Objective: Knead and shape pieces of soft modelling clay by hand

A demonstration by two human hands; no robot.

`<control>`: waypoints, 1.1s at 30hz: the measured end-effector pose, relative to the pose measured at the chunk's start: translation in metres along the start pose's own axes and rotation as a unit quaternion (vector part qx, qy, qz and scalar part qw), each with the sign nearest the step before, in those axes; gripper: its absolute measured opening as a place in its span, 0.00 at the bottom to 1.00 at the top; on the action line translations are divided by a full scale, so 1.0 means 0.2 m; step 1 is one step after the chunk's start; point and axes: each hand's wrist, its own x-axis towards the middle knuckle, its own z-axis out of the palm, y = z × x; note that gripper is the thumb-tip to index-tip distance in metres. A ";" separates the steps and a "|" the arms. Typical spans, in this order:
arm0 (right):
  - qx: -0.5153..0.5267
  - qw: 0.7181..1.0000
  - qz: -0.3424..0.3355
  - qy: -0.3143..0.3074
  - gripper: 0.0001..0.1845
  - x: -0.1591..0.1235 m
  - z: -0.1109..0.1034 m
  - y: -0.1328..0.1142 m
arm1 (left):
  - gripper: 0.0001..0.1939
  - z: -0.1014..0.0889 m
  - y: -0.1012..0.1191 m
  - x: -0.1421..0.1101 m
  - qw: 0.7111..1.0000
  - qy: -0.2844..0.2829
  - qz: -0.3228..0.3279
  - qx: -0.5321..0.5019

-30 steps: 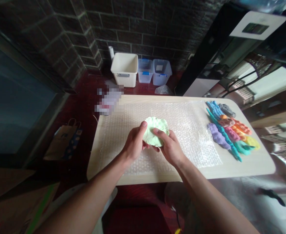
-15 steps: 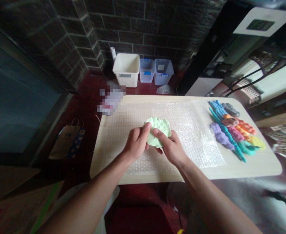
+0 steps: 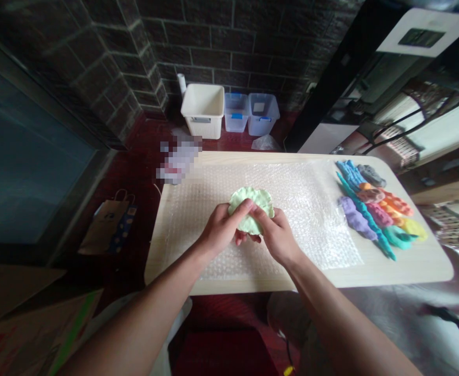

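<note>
Green clay disc [image 3: 261, 196] above desk [image 3: 428, 266]: L hand [image 3: 218, 230] thumb shifted in, beside R hand's [image 3: 280, 239]; both sets fingers pinching it, pressure prob. mid-disc now.

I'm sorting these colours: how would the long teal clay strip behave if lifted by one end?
The long teal clay strip would probably sag, being thin for its length. Its lumpy surface suggests softness, so fingers may dent it. It might drag the purple clay lump close beside it.
</note>
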 end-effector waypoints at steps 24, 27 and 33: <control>-0.076 0.995 -0.051 0.031 0.34 0.00 0.00 -0.02 | 0.22 -0.01 0.03 0.00 0.999 0.002 0.008 -0.037; -0.051 0.997 -0.041 0.034 0.34 0.01 -0.01 -0.02 | 0.23 -0.01 0.03 0.00 0.999 0.001 0.012 -0.030; -0.058 0.993 -0.017 0.098 0.35 0.00 -0.04 0.01 | 0.22 -0.02 0.02 0.00 0.999 0.000 0.019 -0.027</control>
